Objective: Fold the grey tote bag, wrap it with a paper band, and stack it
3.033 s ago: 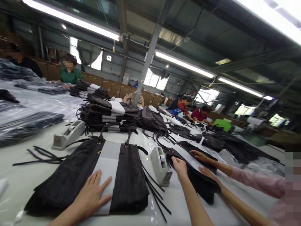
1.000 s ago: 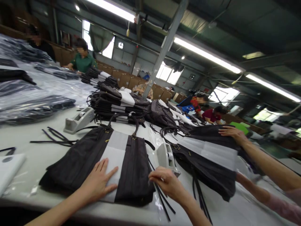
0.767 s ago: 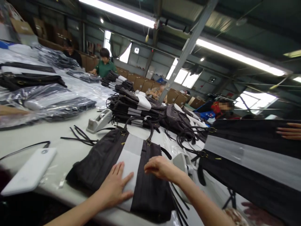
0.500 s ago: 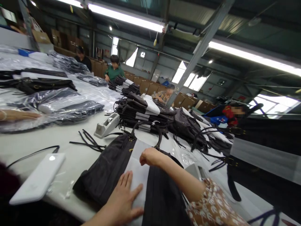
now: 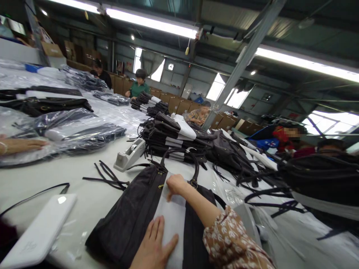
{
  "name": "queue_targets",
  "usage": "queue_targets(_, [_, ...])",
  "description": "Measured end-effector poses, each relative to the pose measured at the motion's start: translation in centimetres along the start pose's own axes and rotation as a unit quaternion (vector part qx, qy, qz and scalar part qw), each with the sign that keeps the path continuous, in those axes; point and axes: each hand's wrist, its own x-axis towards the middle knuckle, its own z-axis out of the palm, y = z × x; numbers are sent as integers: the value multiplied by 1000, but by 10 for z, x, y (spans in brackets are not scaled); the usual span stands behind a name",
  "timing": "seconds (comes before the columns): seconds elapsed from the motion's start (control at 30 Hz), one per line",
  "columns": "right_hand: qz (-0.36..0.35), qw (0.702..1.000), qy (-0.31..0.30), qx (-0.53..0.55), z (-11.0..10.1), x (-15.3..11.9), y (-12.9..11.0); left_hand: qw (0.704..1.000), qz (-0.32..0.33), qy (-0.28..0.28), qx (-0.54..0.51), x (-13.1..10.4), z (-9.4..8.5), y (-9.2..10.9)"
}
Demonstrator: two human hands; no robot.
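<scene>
A dark grey handbag [image 5: 126, 213] lies on the white table in front of me, with a white paper band [image 5: 171, 220] running down its middle and its handles pointing away. Flat on the bag and the band's lower part rests my left hand [image 5: 154, 243], fingers spread. My right hand [image 5: 175, 185] is at the band's upper end, below the handles; its fingers are curled down, and whatever they hold, if anything, is hidden.
Behind the bag stand a tape dispenser [image 5: 129, 154] and stacked banded bags [image 5: 168, 134]. A white power bank [image 5: 39, 231] lies left. Another person's hand [image 5: 22, 145] touches a plastic-wrapped bag [image 5: 84, 130]. A second dispenser [image 5: 248, 220] is partly behind my right sleeve.
The bag and my hands appear slightly further right and lower in view. The dark banded bag at the right has moved away from me, showing more of the table.
</scene>
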Motion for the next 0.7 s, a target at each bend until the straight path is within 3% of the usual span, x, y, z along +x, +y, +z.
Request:
queue_targets(0.07, [18, 1000, -25, -8, -8, 0, 13, 1000, -3, -1, 8, 0, 1, -1])
queue_targets(0.2, [41, 999, -6, 5, -15, -22, 25, 1000, -1, -3, 9, 0, -2, 1])
queue_targets(0.4, [-21, 999, 43, -2, 19, -76, -9, 1000, -15, 9, -2, -6, -5, 7])
queue_targets(0.53, [-7, 987, 66, 144, 12, -103, -17, 999, -11, 33, 9, -10, 2, 9])
queue_targets(0.6, [18, 969, 101, 223, -6, -126, -2, 998, -9, 57, 26, -13, 8, 8])
queue_targets(0.7, [134, 933, 183, 281, -31, -188, 46, 994, -8, 92, 59, -15, 16, 7])
